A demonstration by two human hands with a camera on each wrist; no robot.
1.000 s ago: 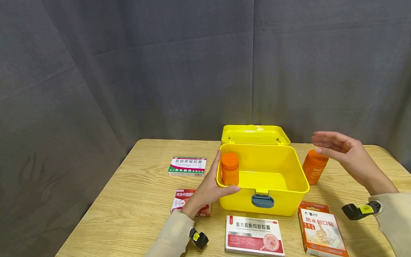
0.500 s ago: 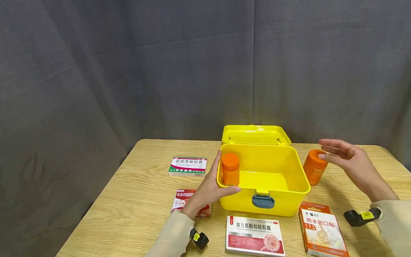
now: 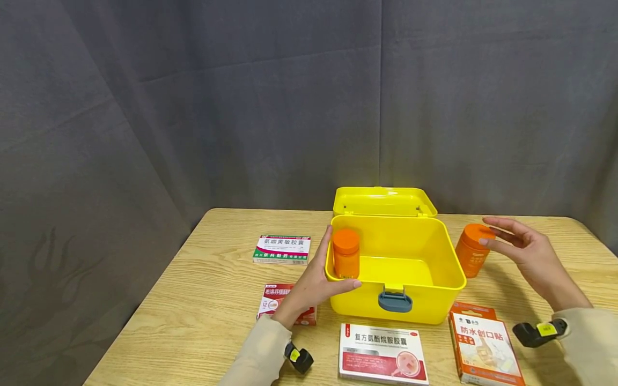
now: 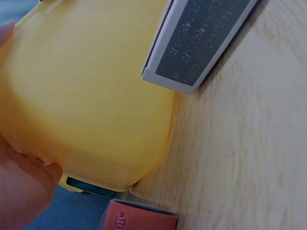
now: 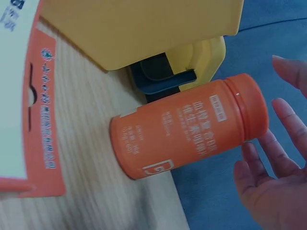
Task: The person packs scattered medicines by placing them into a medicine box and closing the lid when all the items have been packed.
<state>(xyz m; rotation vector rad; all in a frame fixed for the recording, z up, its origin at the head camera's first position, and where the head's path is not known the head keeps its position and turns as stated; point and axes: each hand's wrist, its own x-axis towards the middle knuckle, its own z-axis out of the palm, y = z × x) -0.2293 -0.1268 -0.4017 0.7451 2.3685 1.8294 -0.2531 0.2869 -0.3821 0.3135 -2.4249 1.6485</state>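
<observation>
My left hand (image 3: 313, 287) rests against the left front corner of a yellow lidded box (image 3: 386, 300). Its fingers lie straight along the side wall, and the thumb stretches over the front rim. Inside that corner an orange bottle (image 3: 346, 262) stands upright. To the right of the box is a second orange bottle (image 3: 470, 257), also upright on the table. My right hand (image 3: 528, 254) is at this bottle's cap, thumb and fingers spread. In the right wrist view the fingertips (image 5: 283, 106) surround the cap (image 5: 252, 108) loosely, with a gap at the near fingers.
The box lid (image 3: 386, 201) leans open at the back. A red-and-white medicine box (image 3: 383, 354) lies in front, with a bandage box (image 3: 485, 348) to its right. On the left are a green-and-white box (image 3: 282, 250) and a red box (image 3: 306, 316), partly behind my left hand.
My right hand has come down from above the right bottle to beside its cap. The left hand, the yellow box and the medicine boxes have stayed in place.
</observation>
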